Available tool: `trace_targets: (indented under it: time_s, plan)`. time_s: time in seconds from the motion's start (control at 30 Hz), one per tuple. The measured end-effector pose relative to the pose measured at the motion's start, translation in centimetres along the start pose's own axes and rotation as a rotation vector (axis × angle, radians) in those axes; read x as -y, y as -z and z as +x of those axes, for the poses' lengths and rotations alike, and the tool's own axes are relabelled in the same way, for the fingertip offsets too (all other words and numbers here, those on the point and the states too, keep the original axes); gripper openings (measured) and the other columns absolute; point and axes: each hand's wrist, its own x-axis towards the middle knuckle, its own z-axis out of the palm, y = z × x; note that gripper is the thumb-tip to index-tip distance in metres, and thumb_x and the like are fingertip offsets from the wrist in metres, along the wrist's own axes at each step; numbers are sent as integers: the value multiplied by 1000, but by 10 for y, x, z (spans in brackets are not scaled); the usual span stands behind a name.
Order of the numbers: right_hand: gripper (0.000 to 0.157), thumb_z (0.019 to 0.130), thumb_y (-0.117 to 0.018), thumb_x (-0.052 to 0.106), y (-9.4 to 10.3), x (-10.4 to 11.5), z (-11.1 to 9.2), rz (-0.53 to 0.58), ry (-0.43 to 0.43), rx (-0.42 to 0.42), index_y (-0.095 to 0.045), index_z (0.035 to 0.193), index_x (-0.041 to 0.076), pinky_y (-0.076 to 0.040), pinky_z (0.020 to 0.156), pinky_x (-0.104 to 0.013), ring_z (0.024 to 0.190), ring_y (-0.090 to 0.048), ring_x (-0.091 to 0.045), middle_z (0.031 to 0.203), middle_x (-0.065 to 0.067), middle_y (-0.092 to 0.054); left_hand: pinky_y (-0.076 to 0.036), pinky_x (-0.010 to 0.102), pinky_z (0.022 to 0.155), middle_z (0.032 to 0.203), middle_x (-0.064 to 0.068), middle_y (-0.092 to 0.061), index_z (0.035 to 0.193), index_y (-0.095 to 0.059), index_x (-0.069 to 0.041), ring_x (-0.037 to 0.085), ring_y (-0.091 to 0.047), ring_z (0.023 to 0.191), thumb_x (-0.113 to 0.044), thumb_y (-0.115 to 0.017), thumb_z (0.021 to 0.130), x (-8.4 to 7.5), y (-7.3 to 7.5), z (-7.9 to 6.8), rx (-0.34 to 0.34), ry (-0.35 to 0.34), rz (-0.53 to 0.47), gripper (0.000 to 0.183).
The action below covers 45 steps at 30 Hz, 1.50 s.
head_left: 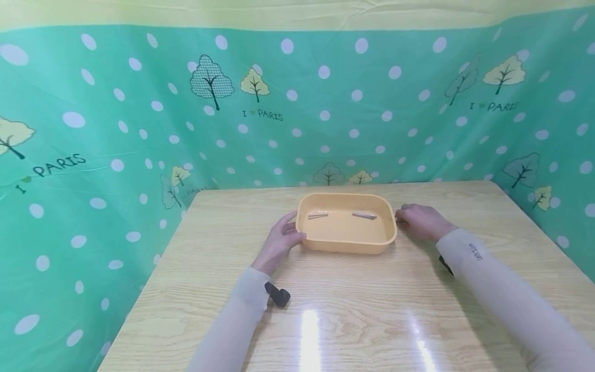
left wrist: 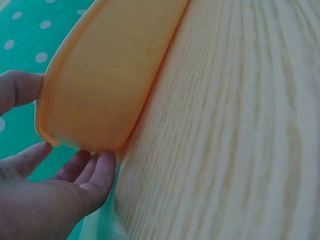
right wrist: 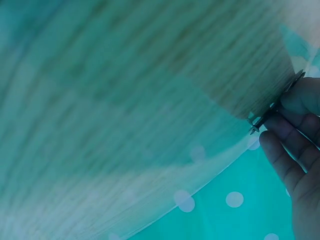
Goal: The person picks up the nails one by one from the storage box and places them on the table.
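Note:
A shallow, pale orange plastic tray [head_left: 346, 248] stands on the table. Two small groups of thin metal nails lie inside it, left nails [head_left: 318, 216] and right nails [head_left: 364, 216]. My left hand [head_left: 278, 240] grips the tray's left end, thumb and fingers set around the corner; the left wrist view shows the fingers [left wrist: 102, 172] against the tray wall [left wrist: 107, 75]. Just beyond the right rim is my right hand [head_left: 424, 222]. In the right wrist view it pinches slim dark metal pieces [right wrist: 270, 112] with flared ends, which look like nails; their exact number is hard to make out.
The wood-grain table [head_left: 353, 299] extends on all sides of the tray. Behind it and at both sides hangs a green dotted curtain [head_left: 279, 139]. A black strap device [head_left: 278, 294] sits on the left wrist. Greenish haze blurs much of the right wrist view.

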Motion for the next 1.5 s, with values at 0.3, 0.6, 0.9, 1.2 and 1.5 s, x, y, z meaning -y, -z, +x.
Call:
trace_targets:
  time_s: [0.3,0.6,0.9,1.2,1.5]
  plan:
    - [10,87,-66,7,0,-1,-1,2,-11,8,-70,96,9,-55,68,-42,75,-62,-23,82,-2,-62,-44,43,101,133,15,-50,146,-38,-23,30,-50,121,-11,-74,78,1,-3,0,-48,-26,3,78]
    - [14,81,-74,9,8,-2,2,20,-12,-6,-69,94,11,-54,66,-39,72,-59,-18,82,-1,-61,-43,44,101,134,16,-49,146,-38,-23,31,-49,123,-10,-74,78,1,-3,-1,-48,-20,-5,77]
    - [17,78,-69,-2,23,-1,9,-15,32,-17,-68,89,11,-52,61,-35,68,-57,-17,82,-1,-60,-40,44,105,142,22,-41,151,-28,-16,36,-43,129,-7,-70,82,-5,-2,-2,3,7,-4,81]
    - [22,80,-63,-6,42,8,19,-13,36,-25,-68,95,8,-57,67,-39,79,-65,-26,93,-10,-64,-44,42,101,136,16,-48,146,-38,-24,31,-49,123,-10,-74,79,1,-4,0,-41,-11,-17,77]
    - [22,80,-65,-5,58,22,30,-4,57,-32,-70,97,9,-56,69,-36,81,-64,-25,94,-9,-67,-45,41,100,132,13,-51,144,-40,-26,28,-52,120,-9,-74,77,3,-4,0,-62,-6,-10,77]
